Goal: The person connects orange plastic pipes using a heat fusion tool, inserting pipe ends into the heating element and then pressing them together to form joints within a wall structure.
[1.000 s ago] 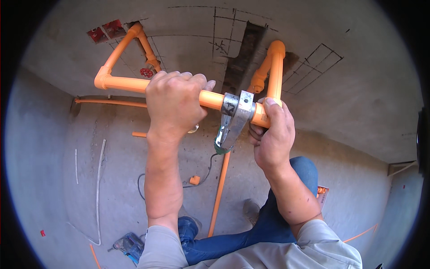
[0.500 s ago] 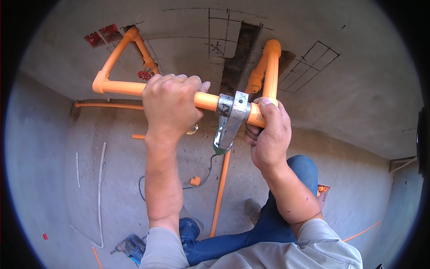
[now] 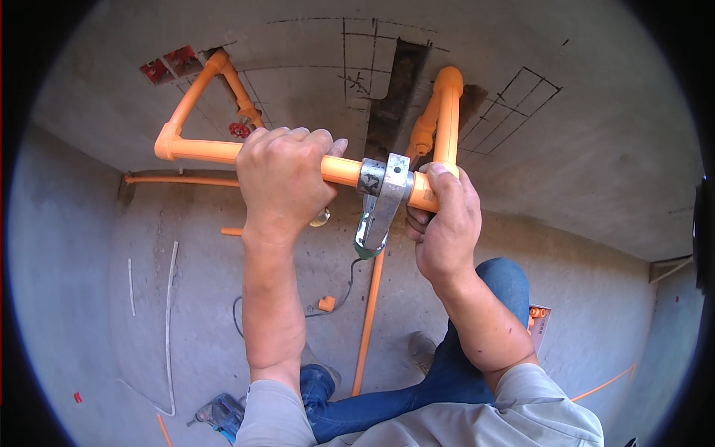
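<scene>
1. Ten o'clock: two red boxes (image 3: 181,61), side by side in the grey wall (image 3: 596,171).
2. Two o'clock: a black grid (image 3: 517,105) drawn on that wall.
3. Four o'clock: a partly hidden box (image 3: 544,329) holding orange fittings (image 3: 537,313).
4. Seven o'clock: a dark-and-blue power tool (image 3: 220,414) on the floor (image 3: 208,313).
5. Eight o'clock: a long pale conduit (image 3: 168,328), a shorter strip (image 3: 131,287) near it; farther out, a small red piece (image 3: 77,398).

left hand (image 3: 287,179): grips pipe (image 3: 341,170) | right hand (image 3: 453,231): grips fitting (image 3: 422,195) | tool (image 3: 389,197): between

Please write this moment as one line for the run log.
left hand: closed around orange pipe | right hand: gripping orange elbow | metal tool: between pipe and elbow | floor: small orange fitting
</scene>
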`<state>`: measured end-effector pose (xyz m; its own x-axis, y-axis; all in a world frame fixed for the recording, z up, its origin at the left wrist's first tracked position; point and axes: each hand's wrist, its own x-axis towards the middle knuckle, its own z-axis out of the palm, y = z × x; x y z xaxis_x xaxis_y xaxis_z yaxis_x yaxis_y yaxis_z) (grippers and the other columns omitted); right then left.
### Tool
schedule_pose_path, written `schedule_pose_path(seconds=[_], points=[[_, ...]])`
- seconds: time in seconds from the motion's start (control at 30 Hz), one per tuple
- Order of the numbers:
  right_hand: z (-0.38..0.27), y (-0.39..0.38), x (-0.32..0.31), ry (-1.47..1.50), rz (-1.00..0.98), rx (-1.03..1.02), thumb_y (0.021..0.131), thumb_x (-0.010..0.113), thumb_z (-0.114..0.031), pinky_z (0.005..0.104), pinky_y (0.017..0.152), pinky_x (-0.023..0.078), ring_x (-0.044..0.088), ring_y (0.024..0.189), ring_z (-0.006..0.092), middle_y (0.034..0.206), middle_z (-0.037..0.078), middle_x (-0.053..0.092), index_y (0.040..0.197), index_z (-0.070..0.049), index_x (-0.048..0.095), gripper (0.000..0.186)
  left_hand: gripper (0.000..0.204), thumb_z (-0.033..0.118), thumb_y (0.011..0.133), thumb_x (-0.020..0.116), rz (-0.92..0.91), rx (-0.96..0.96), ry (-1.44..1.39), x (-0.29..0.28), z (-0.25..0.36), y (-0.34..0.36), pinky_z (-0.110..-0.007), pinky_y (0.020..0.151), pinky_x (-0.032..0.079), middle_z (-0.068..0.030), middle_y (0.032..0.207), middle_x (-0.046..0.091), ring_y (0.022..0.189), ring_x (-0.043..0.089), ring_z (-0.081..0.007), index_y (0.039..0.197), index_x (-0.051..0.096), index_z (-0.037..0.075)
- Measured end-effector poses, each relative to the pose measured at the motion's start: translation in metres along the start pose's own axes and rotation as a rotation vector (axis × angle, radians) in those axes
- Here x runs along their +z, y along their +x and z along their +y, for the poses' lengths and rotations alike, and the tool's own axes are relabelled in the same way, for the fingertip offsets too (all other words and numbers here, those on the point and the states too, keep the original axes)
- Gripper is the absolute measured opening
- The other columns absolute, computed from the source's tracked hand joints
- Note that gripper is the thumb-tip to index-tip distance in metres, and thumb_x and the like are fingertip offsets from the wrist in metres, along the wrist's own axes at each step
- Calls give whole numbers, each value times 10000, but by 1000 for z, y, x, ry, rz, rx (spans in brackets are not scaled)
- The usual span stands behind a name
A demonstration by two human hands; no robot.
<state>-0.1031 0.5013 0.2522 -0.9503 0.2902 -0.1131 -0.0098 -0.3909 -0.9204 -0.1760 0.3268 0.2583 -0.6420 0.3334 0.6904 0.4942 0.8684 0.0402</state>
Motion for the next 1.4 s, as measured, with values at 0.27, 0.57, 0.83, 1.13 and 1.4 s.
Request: schedule_pose_path(seconds=[0.27,0.57,0.83,1.13,1.4], points=[[2,1,-1,25,-5,-11,985,509,-285,237,416,280,381,513,61,704,6,475,959,-82,514,206,397,296,826,768,-2,-1,-10,1,0,0,-388,592,416,-51,572,566,564,579,-251,608,514,83],[3,0,-1,-16,-14,-16,984,514,-281,232,417,275,387,520,61,714,7,478,965,-81,516,201,391,272,810,780,-1,-4,-16,-2,-1,-1,-391,588,409,-57,571,552,563,571,-255,605,508,81],[0,-1,1,-3,1,15,986,507,-278,235,421,274,386,519,65,712,7,477,969,-79,514,200,390,272,807,781,-1,0,-14,-3,-1,1,-392,587,406,-60,570,547,564,564,-262,605,508,80],[0,0,1,-39,6,-20,986,503,-287,238,426,279,387,530,67,719,8,480,968,-76,514,212,387,270,811,779,12,1,-21,-2,0,1,-391,587,404,-63,573,548,567,563,-263,612,508,77],[3,-2,-1,-46,14,-7,986,500,-292,240,425,284,389,527,73,705,13,482,972,-66,529,228,392,271,824,769,-13,-2,-23,-1,0,-3,-395,584,407,-62,570,544,561,558,-268,612,501,78]])
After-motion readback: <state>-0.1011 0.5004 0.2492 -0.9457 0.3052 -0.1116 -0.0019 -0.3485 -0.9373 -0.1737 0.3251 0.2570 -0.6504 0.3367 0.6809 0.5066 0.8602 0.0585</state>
